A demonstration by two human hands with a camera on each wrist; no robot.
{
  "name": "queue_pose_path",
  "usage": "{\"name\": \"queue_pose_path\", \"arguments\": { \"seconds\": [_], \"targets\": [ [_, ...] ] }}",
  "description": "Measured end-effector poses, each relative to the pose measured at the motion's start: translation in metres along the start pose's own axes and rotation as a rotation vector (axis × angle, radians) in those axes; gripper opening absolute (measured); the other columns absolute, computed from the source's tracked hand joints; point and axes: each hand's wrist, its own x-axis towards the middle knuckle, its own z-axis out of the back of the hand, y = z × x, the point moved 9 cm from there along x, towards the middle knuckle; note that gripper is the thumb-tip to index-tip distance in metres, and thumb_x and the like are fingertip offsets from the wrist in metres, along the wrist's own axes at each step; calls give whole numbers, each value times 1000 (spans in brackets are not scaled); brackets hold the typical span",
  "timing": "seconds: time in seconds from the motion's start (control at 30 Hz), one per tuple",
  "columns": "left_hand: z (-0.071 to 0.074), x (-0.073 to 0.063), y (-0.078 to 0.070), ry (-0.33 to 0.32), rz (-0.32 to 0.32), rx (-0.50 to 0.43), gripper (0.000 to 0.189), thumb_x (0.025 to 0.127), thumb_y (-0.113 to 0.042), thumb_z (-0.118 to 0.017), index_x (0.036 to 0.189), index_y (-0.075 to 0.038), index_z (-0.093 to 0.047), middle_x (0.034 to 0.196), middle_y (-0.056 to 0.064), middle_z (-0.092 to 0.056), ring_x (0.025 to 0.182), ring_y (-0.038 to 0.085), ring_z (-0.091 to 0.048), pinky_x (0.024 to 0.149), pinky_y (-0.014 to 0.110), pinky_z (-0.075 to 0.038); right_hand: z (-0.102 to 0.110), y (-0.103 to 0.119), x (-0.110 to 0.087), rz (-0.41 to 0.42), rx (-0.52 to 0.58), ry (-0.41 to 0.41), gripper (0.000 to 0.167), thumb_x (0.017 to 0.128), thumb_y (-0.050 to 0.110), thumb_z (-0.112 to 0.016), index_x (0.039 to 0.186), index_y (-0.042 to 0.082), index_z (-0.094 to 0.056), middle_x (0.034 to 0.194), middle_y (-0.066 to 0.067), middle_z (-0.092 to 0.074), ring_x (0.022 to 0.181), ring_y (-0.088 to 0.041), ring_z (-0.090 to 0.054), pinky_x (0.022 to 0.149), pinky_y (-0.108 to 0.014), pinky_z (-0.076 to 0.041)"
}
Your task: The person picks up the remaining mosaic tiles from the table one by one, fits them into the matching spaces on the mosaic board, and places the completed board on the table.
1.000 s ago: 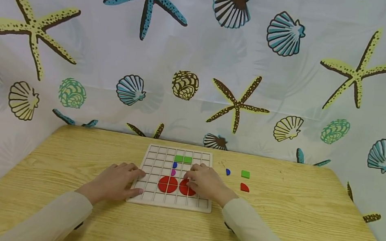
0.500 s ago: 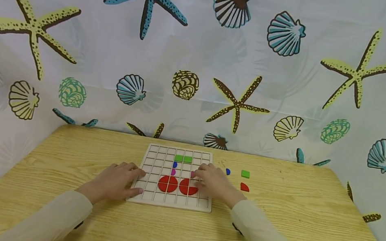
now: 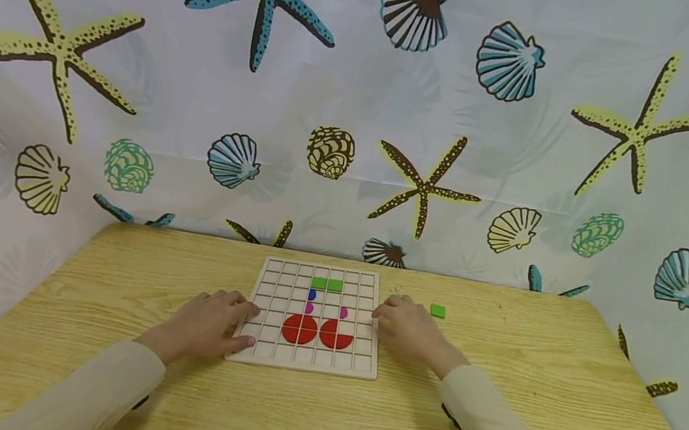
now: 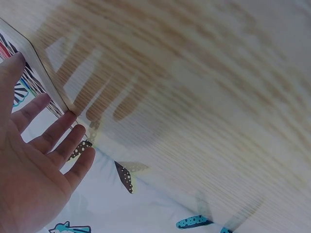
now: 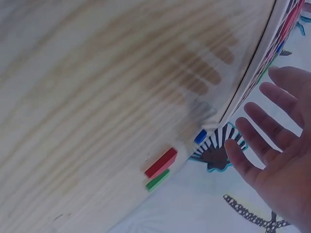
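A white grid board (image 3: pixel 265 353) lies on the table. On it are two green squares (image 3: pixel 327 284), a blue half-disc (image 3: pixel 312 295), two magenta half-discs (image 3: pixel 344 313), a full red disc (image 3: pixel 299 329) of quarter pieces and a three-quarter red disc (image 3: pixel 335 339). My left hand (image 3: pixel 200 322) rests at the board's left edge, thumb and fingertip over the rim. Just past the right edge, my right hand (image 3: pixel 412 333) hovers with relaxed, spread fingers and nothing in them. A loose red quarter piece (image 5: pixel 161 163) and blue half-disc (image 5: pixel 200 136) show in the right wrist view, hidden behind that hand in the head view.
A loose green square (image 3: pixel 438 311) lies on the wooden table (image 3: pixel 289 420), right of the board. A white cloth (image 3: pixel 308 100) printed with starfish and shells hangs behind the table and along both sides.
My right hand has moved right, off the board, uncovering the second magenta half-disc and the three-quarter red disc. It now covers the loose blue and red pieces. The left hand has stayed put.
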Motion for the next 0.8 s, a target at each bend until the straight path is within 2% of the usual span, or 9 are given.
{"name": "queue_pose_path", "arguments": {
  "seconds": [0.23, 0.4, 0.6, 0.8],
  "targets": [
    [1, 0, -1, 3, 0, 5, 51, 85, -47, -57, 124, -14, -56, 117, 9, -56, 108, 30, -54, 88, 53, -42, 7, -21, -13, -31, -7, -25, 21, 86, 17, -62, 105, 10, -66, 107, -6, -59, 97, -25, -53, 79, -40, -48],
    [1, 0, -1, 3, 2, -1, 51, 85, -47, -58, 124, -14, -56, 117, 9, -56, 108, 30, -53, 88, 53, -42, 13, -34, -23, -45, -30, -30, 23, 84, 19, -64, 105, 8, -66, 108, -9, -59, 98, -28, -53, 77, -44, -48],
    [0, 1, 0, 3, -3, 4, 51, 85, -47, -57, 124, -14, -56, 117, 9, -56, 107, 30, -54, 87, 52, -43, 20, -47, -34, -44, -36, -77, 22, 82, 16, -66, 102, 6, -66, 103, -8, -60, 91, -26, -53, 72, -42, -46],
    [-1, 1, 1, 8, -1, 5, 51, 85, -48, -57, 124, -15, -56, 117, 9, -56, 107, 30, -54, 87, 53, -42, 20, -60, -41, -96, -59, -58, 25, 82, 21, -66, 103, 6, -66, 104, -9, -60, 96, -28, -55, 79, -44, -47]
  ]
}}
